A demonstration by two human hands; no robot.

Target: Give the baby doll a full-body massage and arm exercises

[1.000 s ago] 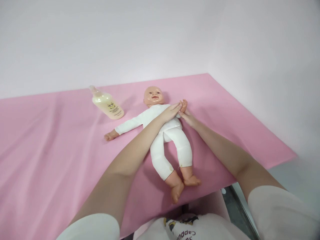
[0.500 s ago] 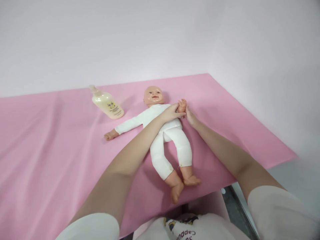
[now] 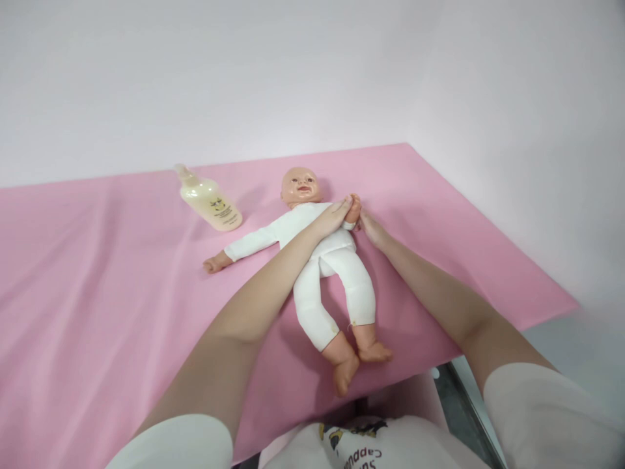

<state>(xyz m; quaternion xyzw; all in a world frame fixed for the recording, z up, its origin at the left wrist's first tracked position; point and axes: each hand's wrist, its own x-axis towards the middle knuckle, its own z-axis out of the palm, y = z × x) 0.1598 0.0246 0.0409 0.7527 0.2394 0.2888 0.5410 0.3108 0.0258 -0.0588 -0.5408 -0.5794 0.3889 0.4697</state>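
A baby doll (image 3: 319, 228) in a white cloth suit lies on its back, its head toward the far side. Its raised hand (image 3: 355, 207) is between my two hands. My left hand (image 3: 336, 217) lies along the near-left side of that doll hand, fingers stretched out flat against it. From the other side my right hand (image 3: 372, 229) touches the doll's hand and wrist; its fingers look straight, with the tips partly hidden. The doll's other arm reaches out to the left on the cloth.
A pump bottle (image 3: 213, 203) of pale yellow liquid stands left of the doll's head. Pink cloth (image 3: 122, 293), wrinkled at the left, covers the table. White walls (image 3: 273, 78) rise behind and to the right. A dark metal frame (image 3: 463, 410) shows below the near edge.
My left hand has gone from fingers and thumb around the doll's wrist to lying flat along its hand. The doll's hand has turned slightly. My right hand stays beside it.
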